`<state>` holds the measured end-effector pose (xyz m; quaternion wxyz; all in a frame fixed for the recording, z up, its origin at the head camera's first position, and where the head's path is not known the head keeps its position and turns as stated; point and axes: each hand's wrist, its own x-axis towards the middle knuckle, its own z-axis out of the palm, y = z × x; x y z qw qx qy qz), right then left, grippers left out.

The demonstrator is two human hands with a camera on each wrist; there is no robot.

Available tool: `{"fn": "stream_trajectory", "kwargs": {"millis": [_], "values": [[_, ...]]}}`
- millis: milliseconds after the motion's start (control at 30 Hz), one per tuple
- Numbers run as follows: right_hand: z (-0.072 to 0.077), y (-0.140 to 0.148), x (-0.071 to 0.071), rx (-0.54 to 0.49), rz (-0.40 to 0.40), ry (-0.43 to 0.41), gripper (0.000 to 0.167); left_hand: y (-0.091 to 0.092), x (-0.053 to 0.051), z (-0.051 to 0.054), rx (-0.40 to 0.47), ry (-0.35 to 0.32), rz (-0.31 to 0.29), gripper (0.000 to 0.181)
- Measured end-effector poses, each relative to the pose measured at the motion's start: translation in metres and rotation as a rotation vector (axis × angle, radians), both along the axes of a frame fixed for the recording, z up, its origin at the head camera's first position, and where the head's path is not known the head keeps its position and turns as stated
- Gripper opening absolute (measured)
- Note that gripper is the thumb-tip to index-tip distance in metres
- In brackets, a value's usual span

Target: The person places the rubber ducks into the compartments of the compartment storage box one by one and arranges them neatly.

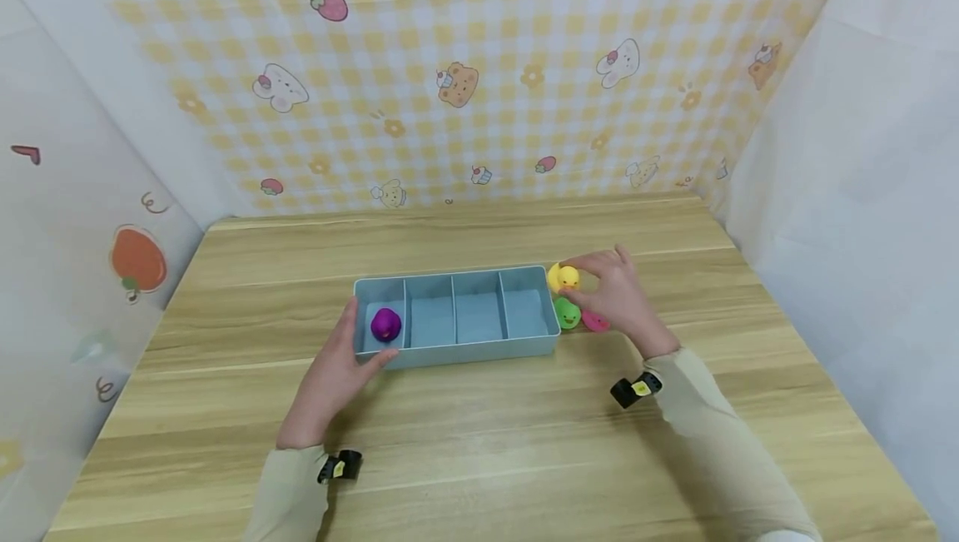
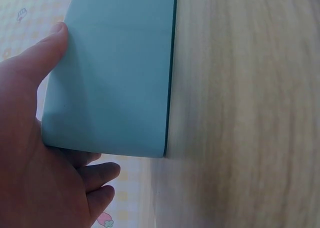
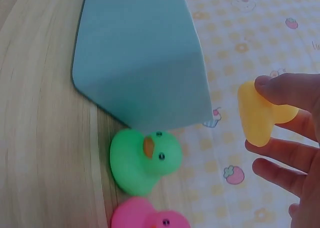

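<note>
While the left hand [image 1: 339, 371] grips the left end of a long, blue-grey, four-compartment plastic tray [image 1: 472, 354] at the middle of the head view, thumb against the front wall, the right hand [image 1: 616, 296] pinches a small yellow toy duck [image 1: 567, 278] between thumb and fingers, right of centre, just beside the tray's right end. A rounded purple toy [image 1: 385, 324] sits in the leftmost compartment. Below the yellow duck in the frame, a bright green toy duck [image 1: 567, 313] stands on the pale wood-grain counter [image 1: 479, 442], with a hot-pink toy duck [image 1: 595, 322] just to its right, partly hidden by the right hand.
</note>
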<state>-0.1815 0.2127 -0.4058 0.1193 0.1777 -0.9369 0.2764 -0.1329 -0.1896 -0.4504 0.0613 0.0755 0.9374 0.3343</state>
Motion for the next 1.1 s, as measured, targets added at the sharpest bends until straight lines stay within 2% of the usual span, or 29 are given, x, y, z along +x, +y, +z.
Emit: {"fn": "stream_trajectory", "kwargs": {"millis": [367,700,1100], "values": [[-0.006,-0.031,-0.004,-0.085,0.045,-0.063,0.037,-0.001,0.001,-0.002,-0.011,-0.013,0.003,0.109],[-0.003,-0.061,-0.011,-0.047,0.125,-0.034,0.038,0.0,0.0,-0.004,0.0,-0.009,0.012,0.109],[0.001,-0.087,-0.015,-0.014,0.16,-0.019,0.039,-0.001,-0.001,-0.002,0.008,-0.016,0.016,0.109]]}}
